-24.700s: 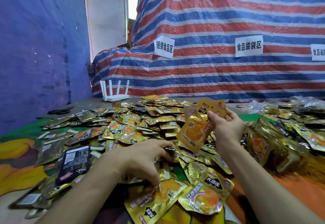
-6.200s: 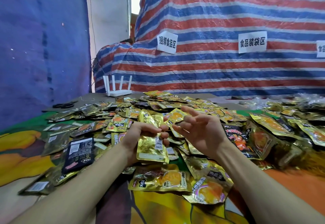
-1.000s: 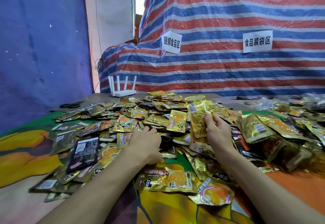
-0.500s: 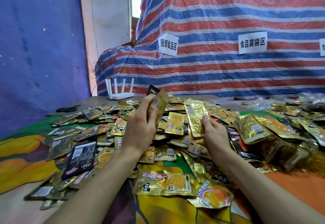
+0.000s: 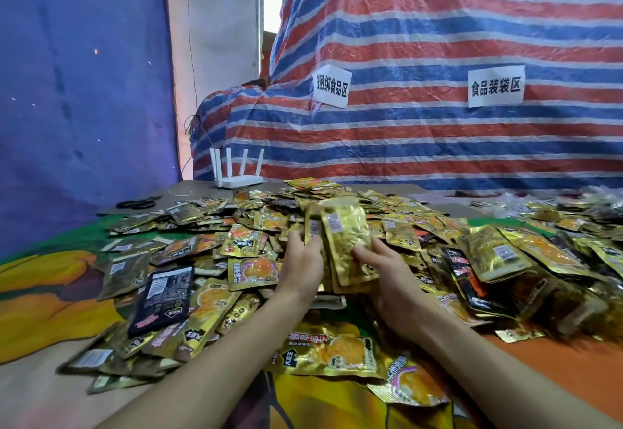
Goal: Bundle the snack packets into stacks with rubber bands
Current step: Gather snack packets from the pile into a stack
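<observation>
You hold a small stack of gold packets (image 5: 345, 243) upright over the heap (image 5: 499, 256), left hand (image 5: 301, 268) and right hand (image 5: 389, 282) both gripping its sides. No rubber band shows, though blur may hide one. Most packets lie loose on the worktop (image 5: 37, 391). The left sign (image 5: 332, 86) reads 捆绑食品区, the right sign (image 5: 495, 88) 食品装袋区.
</observation>
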Motion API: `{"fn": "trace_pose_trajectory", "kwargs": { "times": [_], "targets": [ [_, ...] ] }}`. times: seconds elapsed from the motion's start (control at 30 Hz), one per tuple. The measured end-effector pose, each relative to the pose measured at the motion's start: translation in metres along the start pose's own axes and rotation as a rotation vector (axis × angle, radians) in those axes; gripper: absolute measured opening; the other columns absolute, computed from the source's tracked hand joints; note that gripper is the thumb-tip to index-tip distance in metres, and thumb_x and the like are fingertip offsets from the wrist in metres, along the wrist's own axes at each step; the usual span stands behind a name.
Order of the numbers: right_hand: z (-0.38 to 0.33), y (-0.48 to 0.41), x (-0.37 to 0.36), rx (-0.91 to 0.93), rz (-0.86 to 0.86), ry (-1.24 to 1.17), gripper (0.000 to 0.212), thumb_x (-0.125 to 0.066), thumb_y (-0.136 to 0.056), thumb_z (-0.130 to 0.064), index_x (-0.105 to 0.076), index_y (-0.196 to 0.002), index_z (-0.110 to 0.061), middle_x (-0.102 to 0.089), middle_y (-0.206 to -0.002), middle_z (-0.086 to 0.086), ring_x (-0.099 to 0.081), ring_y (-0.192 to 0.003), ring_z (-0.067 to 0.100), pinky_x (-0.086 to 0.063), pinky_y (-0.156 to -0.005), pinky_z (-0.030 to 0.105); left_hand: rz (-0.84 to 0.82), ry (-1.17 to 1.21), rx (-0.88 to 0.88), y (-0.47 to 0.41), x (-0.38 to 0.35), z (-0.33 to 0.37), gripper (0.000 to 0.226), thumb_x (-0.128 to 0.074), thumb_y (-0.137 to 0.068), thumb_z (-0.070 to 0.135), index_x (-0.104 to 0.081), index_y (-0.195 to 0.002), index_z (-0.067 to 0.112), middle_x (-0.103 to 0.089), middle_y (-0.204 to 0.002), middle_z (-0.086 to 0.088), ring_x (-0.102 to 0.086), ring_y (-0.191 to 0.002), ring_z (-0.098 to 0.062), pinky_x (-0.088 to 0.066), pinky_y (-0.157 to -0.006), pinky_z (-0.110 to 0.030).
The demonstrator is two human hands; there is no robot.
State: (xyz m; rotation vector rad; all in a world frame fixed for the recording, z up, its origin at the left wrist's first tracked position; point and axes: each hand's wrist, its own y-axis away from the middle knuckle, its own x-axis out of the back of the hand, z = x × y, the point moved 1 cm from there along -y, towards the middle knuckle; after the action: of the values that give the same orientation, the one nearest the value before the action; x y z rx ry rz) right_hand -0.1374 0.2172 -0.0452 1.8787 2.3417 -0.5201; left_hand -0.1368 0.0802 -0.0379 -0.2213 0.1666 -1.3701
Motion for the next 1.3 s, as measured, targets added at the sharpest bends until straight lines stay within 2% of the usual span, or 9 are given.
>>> {"fn": "trace_pose_trajectory", "kwargs": {
  "times": [0.17,0.3,0.5,0.63,0.73,0.83,0.97,1.1,1.3],
  "targets": [
    [0.005,0.007,-0.016,0.261,0.048,0.653,0.016,-0.049,-0.105,-0.034,-0.050,-0.109,-0.049,-0.053,-0.115,-0.013,-0.053,-0.097,-0.014,-0.044,-0.075,0.003,-0.049,0.135,-0.112,0.009,-0.006,0.004,0.048,-0.039,-0.095,0.058,-0.047,-0.122,0.019,-0.062,-0.111,0.002,-0.062,-0.102,-0.016,-0.055,-0.081,-0.035],
    [0.008,0.007,-0.019,0.247,-0.055,0.668,0.028,-0.044,-0.107,-0.033,-0.043,-0.131,-0.046,-0.047,-0.127,-0.010,-0.048,-0.110,-0.011,-0.046,-0.092,0.012,-0.029,0.086,-0.210,0.009,-0.004,0.004,0.007,-0.046,-0.098,0.019,-0.041,-0.100,0.022,-0.059,-0.086,-0.002,-0.060,-0.069,-0.001,-0.048,-0.053,-0.017],
    [0.001,0.011,-0.015,0.231,-0.112,0.357,0.049,-0.051,-0.095,0.008,-0.056,-0.127,-0.028,-0.071,-0.114,0.003,-0.070,-0.106,0.020,-0.060,-0.086,0.040,-0.074,-0.106,-0.377,0.008,0.001,0.004,0.044,-0.066,-0.068,0.028,-0.049,-0.109,0.027,-0.068,-0.085,0.004,-0.068,-0.076,-0.011,-0.059,-0.066,-0.034],
    [-0.001,0.010,-0.009,0.148,-0.101,0.393,0.049,-0.048,-0.093,0.008,-0.058,-0.122,-0.031,-0.073,-0.104,0.000,-0.073,-0.096,0.016,-0.062,-0.072,0.031,-0.108,-0.153,-0.309,0.002,0.006,0.001,0.040,-0.073,-0.060,0.026,-0.068,-0.098,0.014,-0.073,-0.083,0.000,-0.071,-0.079,-0.018,-0.060,-0.073,-0.039],
    [0.001,0.009,-0.006,0.146,-0.117,0.597,0.050,-0.050,-0.092,0.003,-0.056,-0.129,-0.030,-0.061,-0.123,0.004,-0.064,-0.110,0.019,-0.061,-0.086,0.036,-0.248,-0.169,-0.184,0.001,0.007,-0.004,0.039,-0.074,-0.063,0.027,-0.073,-0.097,0.009,-0.075,-0.089,-0.010,-0.072,-0.086,-0.028,-0.058,-0.085,-0.050],
    [0.000,0.008,-0.007,0.263,-0.095,0.691,0.056,-0.050,-0.093,0.001,-0.056,-0.124,-0.044,-0.056,-0.130,-0.004,-0.056,-0.117,0.005,-0.055,-0.093,0.024,-0.245,-0.068,-0.155,0.002,0.006,-0.003,0.045,-0.071,-0.064,0.023,-0.062,-0.106,0.011,-0.070,-0.097,-0.018,-0.070,-0.087,-0.029,-0.058,-0.079,-0.048],
    [0.007,0.001,-0.002,0.205,-0.130,0.818,0.063,-0.051,-0.096,0.000,-0.037,-0.153,-0.021,-0.034,-0.149,-0.003,-0.040,-0.139,0.013,-0.044,-0.107,0.019,-0.344,0.030,-0.100,0.002,-0.001,-0.007,0.046,-0.063,-0.070,0.009,-0.051,-0.113,0.018,-0.064,-0.095,-0.013,-0.065,-0.081,-0.018,-0.054,-0.067,-0.031],
    [0.000,-0.001,0.003,0.335,-0.053,0.977,0.066,-0.063,-0.091,-0.005,-0.040,-0.151,-0.024,-0.034,-0.144,-0.004,-0.039,-0.135,0.012,-0.035,-0.108,0.016,-0.282,-0.039,-0.200,0.003,-0.003,-0.008,0.029,-0.059,-0.083,-0.008,-0.060,-0.092,0.021,-0.057,-0.075,-0.004,-0.055,-0.061,-0.008,-0.045,-0.053,-0.020],
    [-0.031,0.013,0.017,0.487,0.126,1.096,0.033,-0.066,-0.089,-0.009,-0.064,-0.118,-0.026,-0.051,-0.118,-0.006,-0.054,-0.108,0.009,-0.045,-0.092,0.020,-0.356,-0.164,-0.481,0.012,-0.004,-0.002,0.039,-0.059,-0.086,0.005,-0.055,-0.104,0.039,-0.053,-0.079,-0.012,-0.048,-0.068,-0.029,-0.041,-0.059,-0.040]
  ]
}}
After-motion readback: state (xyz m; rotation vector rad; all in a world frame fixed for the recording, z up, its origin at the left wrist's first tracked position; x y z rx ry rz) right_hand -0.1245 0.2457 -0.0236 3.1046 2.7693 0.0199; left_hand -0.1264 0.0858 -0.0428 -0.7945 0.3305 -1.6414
